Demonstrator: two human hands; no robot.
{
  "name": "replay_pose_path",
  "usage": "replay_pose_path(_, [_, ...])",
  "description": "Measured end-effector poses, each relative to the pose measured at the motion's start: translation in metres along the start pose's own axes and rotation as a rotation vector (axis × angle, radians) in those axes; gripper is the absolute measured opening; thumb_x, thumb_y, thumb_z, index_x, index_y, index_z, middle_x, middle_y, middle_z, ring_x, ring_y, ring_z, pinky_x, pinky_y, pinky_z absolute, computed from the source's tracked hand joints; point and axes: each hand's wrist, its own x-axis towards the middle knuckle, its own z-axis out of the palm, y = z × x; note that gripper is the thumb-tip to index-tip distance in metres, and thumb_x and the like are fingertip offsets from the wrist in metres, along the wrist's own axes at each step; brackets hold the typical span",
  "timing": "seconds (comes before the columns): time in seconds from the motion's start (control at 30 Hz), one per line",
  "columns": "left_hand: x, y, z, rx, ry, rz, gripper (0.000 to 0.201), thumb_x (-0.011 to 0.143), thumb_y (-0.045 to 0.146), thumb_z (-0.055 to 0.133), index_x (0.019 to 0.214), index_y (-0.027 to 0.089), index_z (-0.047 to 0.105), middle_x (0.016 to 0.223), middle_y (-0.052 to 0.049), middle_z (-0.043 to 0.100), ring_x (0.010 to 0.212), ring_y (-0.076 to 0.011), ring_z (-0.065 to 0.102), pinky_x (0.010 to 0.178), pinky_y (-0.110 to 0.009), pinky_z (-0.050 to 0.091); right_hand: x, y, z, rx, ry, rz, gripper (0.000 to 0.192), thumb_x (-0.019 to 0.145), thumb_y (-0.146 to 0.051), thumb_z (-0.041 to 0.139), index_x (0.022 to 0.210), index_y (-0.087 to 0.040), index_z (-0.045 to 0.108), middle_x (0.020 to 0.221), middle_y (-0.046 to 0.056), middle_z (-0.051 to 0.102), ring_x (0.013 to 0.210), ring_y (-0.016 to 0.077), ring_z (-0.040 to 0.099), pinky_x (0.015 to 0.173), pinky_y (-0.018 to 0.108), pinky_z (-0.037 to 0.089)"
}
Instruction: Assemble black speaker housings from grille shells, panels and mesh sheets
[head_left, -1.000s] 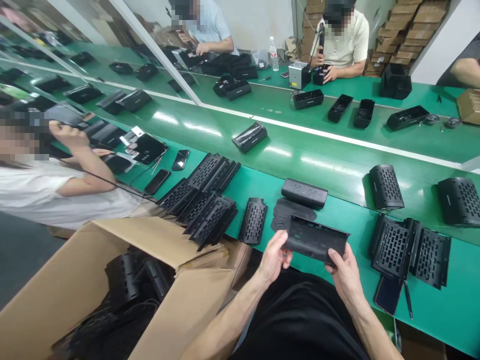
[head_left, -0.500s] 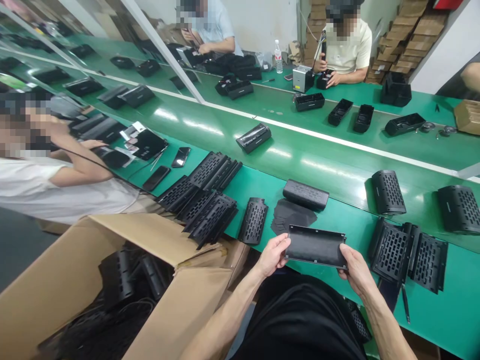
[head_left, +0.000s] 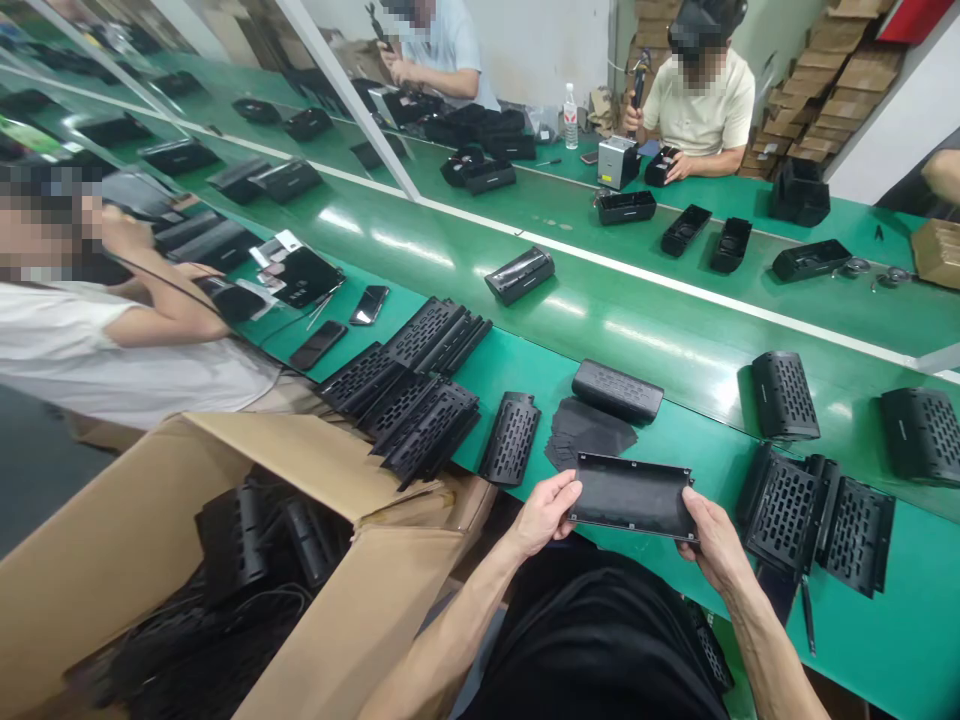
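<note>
Between my two hands is a black plastic cover (head_left: 634, 497), its hollow inner side facing up and small clips along its edges. My left hand (head_left: 550, 510) pinches its left end, thumb on top. At the right end my right hand (head_left: 712, 535) grips it the same way. Just behind it lies a pile of dark thin sheets (head_left: 589, 432), partly under a black perforated casing (head_left: 618, 391). A single perforated cover (head_left: 510, 440) lies left of the sheets. To the right are stacked perforated covers (head_left: 784, 505), with a black pen-like tool (head_left: 808, 617) beside them.
An open cardboard box (head_left: 390, 570) of black parts stands at my left. More perforated covers (head_left: 431, 410) are heaped near it. Across the green conveyor (head_left: 652, 300), carrying casings (head_left: 521, 275), a person (head_left: 701, 110) works; another person (head_left: 127, 340) sits to my left.
The view has shifted slightly. Both hands keep the cover in nearly the same place. Across the conveyor, the person's raised tool and the casing there have moved apart a little.
</note>
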Motion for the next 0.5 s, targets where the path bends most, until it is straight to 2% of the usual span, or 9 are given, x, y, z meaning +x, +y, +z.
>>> replay_pose_path(0.2, [-0.006, -0.002, -0.008, -0.051, -0.018, 0.03, 0.057, 0.077, 0.067, 0.08, 0.095, 0.016, 0.063, 0.056, 0.01, 0.048, 0.035, -0.0018, 0.032, 0.034, -0.016, 0.021, 0.001, -0.002, 0.009, 0.011, 0.011, -0.028, 0.069, 0.06, -0.084, 0.081, 0.068, -0.02, 0.058, 0.05, -0.007, 0.039, 0.038, 0.0076, 0.037, 0.033, 0.022, 0.031])
replay_pose_path(0.33, [-0.013, -0.007, -0.022, -0.113, -0.011, 0.038, 0.059, 0.073, 0.068, 0.083, 0.096, 0.017, 0.063, 0.055, 0.007, 0.054, 0.033, -0.0049, 0.038, 0.033, -0.017, 0.024, 0.002, -0.005, 0.019, -0.003, -0.034, -0.034, 0.068, 0.061, -0.083, 0.083, 0.067, -0.02, 0.057, 0.049, -0.008, 0.037, 0.037, 0.0067, 0.034, 0.034, 0.021, 0.03])
replay_pose_path(0.43, [-0.016, -0.006, -0.037, -0.206, -0.001, 0.03, 0.068, 0.075, 0.083, 0.067, 0.092, 0.017, 0.065, 0.056, 0.002, 0.06, 0.035, -0.0108, 0.048, 0.036, -0.021, 0.033, 0.008, -0.008, 0.031, -0.021, -0.119, -0.035, 0.061, 0.07, -0.077, 0.081, 0.074, -0.019, 0.063, 0.05, -0.008, 0.037, 0.038, 0.0067, 0.034, 0.035, 0.021, 0.03])
replay_pose_path(0.5, [-0.017, 0.0, -0.046, -0.341, -0.005, -0.016, 0.074, 0.082, 0.087, 0.054, 0.092, 0.016, 0.069, 0.065, -0.004, 0.068, 0.05, -0.0167, 0.063, 0.048, -0.025, 0.047, 0.014, -0.009, 0.044, -0.08, -0.207, -0.02, 0.059, 0.075, -0.076, 0.079, 0.075, -0.019, 0.065, 0.049, -0.008, 0.038, 0.038, 0.0067, 0.034, 0.036, 0.02, 0.03])
